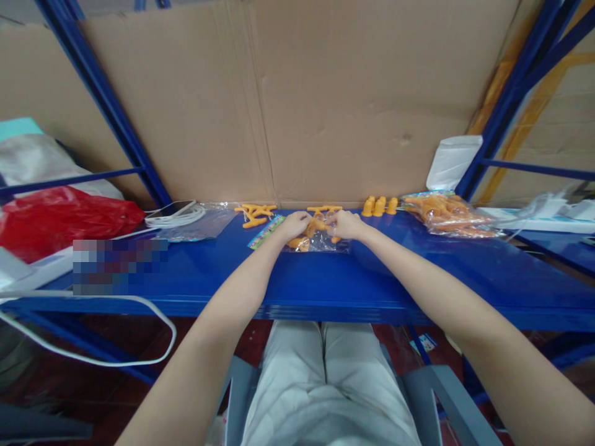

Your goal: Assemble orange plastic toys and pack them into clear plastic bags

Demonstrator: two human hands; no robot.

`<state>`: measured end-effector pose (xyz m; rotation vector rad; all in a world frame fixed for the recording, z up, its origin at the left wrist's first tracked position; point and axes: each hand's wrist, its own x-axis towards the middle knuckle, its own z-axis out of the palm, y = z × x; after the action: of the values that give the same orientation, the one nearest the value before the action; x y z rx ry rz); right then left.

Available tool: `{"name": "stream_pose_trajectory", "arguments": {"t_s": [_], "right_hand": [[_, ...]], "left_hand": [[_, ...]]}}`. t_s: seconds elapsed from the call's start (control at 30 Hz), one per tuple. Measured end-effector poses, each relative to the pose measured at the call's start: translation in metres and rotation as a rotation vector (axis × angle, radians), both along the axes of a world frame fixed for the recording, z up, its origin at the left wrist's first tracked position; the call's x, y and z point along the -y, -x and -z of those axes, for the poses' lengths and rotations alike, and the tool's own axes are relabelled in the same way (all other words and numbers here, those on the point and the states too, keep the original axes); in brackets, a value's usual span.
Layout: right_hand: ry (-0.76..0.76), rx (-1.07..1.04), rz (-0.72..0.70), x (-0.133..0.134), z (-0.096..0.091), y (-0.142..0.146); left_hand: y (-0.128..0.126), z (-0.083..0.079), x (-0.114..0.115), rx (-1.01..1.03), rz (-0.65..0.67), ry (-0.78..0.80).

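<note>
My left hand is closed with its fingertips on a clear plastic bag with a colourful header card at its left end. My right hand is closed too, pinching at the bag's right side; the exact grip is partly hidden. Orange plastic pieces lie in or under the clear film, and one shows between my hands. Just behind my fingers is an orange T-shaped piece. More orange branched pieces rest to the left of my left hand.
Orange cup-like pieces stand right of my right hand. Farther right lies a filled bag of orange parts, near a white power strip. Flat clear bags, a coiled white cable and a red plastic bag are at left. Cardboard backs the blue shelf.
</note>
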<state>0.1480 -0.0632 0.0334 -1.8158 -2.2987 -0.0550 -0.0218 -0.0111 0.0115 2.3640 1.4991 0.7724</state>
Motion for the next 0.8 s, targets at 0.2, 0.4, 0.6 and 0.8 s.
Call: {"name": "stream_pose_trajectory", "arguments": {"t_s": [0.2,0.4,0.6,0.8], "right_hand": [[-0.054,0.066,-0.004,0.002,0.008,0.003],[-0.084,0.148,-0.032,0.005,0.011,0.005],[-0.117,0.093,-0.079,-0.003,0.014,0.001],[-0.105,0.069,-0.085,-0.009,0.021,0.002]], "left_hand": [[0.001,0.003,-0.004,-0.048,0.029,-0.022],[-0.001,0.005,-0.004,-0.037,0.057,-0.046],[-0.001,0.003,-0.002,-0.099,0.085,-0.023],[-0.001,0.003,-0.003,-0.171,0.089,0.005]]}}
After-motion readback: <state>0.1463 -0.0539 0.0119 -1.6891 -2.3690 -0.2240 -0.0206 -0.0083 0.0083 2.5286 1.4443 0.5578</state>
